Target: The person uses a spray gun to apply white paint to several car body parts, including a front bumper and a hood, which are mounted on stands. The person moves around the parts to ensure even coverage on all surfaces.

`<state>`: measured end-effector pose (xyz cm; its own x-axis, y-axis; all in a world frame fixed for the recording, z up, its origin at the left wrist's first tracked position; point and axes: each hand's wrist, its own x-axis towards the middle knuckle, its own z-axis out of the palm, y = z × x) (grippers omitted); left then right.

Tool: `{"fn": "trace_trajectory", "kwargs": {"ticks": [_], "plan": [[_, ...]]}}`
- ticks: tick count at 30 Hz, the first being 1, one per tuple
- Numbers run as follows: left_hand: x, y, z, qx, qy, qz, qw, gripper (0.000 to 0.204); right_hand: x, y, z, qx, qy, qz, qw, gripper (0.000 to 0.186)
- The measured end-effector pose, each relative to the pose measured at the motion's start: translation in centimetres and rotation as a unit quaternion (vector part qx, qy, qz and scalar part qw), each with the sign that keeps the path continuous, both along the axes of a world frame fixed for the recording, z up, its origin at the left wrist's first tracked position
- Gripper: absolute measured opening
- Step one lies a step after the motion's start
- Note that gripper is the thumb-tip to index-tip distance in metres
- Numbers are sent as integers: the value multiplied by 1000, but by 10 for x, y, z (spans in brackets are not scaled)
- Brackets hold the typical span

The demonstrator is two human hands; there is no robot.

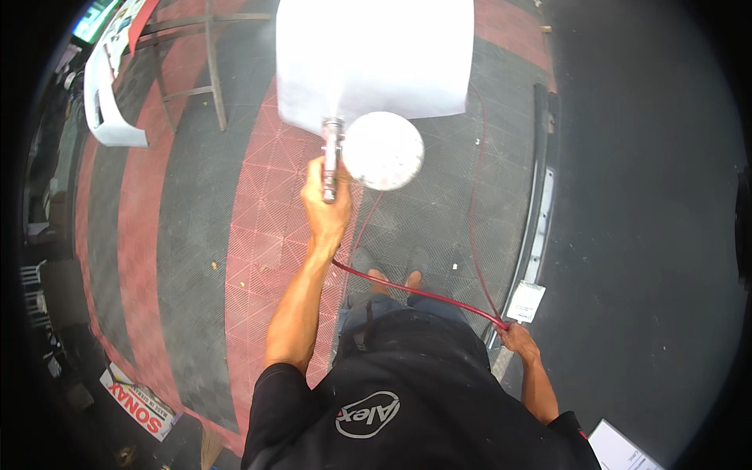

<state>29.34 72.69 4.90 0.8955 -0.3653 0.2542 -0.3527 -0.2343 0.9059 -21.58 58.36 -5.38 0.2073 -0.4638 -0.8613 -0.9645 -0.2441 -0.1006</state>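
Observation:
My left hand point(327, 205) is wrapped round a metal spray gun point(332, 160), held out ahead of me. Beside the gun sits its round, pale, speckled cup point(383, 151). A faint mist leaves the nozzle toward a large white panel point(376, 59), whose near edge lies just beyond the gun. Down at my right side, my right hand point(518, 340) is closed on a red air hose point(415, 289). The hose crosses in front of my legs to my left wrist, and a thinner length runs over the floor.
At the far left a white curved bumper-like part point(106, 117) is near a dark stand point(213, 74). Red and grey grid tiles point(196, 196) cover the floor. Long rails point(540, 196) and a white label point(526, 301) lie right, and a printed sign point(137, 401) lower left.

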Motion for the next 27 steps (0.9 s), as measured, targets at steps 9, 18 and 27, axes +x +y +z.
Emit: {"fn": "trace_trajectory", "kwargs": {"ticks": [9,18,27], "plan": [[-33,-45,-29,132,110,-164,971,40,-1,-3,-12,-21,-42,85,995,38],[-21,-2,-61,-25,114,-68,991,32,-28,1,-1,-26,7,61,998,42],[21,55,-69,-12,-9,122,992,20,8,-19,-17,11,-9,63,998,54]]}}
